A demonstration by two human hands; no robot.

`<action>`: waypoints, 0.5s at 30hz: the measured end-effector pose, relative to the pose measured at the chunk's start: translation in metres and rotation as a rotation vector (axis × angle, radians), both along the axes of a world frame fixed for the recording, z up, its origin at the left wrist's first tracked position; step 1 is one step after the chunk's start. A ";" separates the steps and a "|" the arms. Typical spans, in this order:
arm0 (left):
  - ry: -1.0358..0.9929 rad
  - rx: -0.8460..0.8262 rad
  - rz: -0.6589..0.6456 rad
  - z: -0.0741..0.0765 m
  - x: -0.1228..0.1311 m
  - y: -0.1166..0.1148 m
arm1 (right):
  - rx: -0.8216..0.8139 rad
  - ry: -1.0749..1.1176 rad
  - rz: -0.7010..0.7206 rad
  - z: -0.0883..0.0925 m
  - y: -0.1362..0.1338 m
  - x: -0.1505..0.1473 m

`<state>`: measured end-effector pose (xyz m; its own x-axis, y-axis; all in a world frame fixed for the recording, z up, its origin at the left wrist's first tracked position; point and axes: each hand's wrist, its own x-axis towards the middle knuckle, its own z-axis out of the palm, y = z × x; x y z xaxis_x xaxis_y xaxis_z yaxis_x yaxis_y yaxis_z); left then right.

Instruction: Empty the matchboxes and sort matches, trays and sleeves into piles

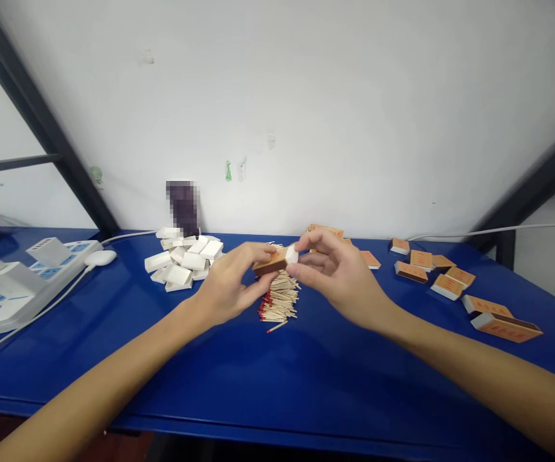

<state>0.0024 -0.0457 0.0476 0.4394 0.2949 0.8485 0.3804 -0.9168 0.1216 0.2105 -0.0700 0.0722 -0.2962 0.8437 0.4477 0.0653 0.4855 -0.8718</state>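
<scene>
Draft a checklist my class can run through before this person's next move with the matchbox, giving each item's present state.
1. Left hand gripping the matchbox sleeve: ok.
2. Right hand at the inner tray: ok, fingertips on its protruding end.
3. Tray fully inside the sleeve: not ok, one end sticks out.
4. Matchsticks inside that tray: cannot tell, contents hidden.
5. Loose matchsticks nearby: ok, piled beneath the hands.
6. Spare white trays apart from the pile: ok, heaped left.
</scene>
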 end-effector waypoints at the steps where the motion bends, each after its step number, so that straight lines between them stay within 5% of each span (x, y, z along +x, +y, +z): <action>1: 0.005 0.011 0.004 0.005 0.002 0.003 | -0.015 0.049 -0.022 0.004 0.003 -0.002; 6: -0.074 -0.078 -0.009 0.021 0.010 0.015 | 0.029 0.158 -0.120 0.009 0.019 -0.003; 15: -0.050 -0.217 -0.018 0.014 0.004 0.018 | 0.012 0.098 -0.051 -0.007 0.025 -0.002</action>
<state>0.0060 -0.0274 0.0615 0.4052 0.4655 0.7868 0.3525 -0.8736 0.3353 0.2083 -0.0454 0.0656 -0.2075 0.8511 0.4822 0.0047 0.4938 -0.8696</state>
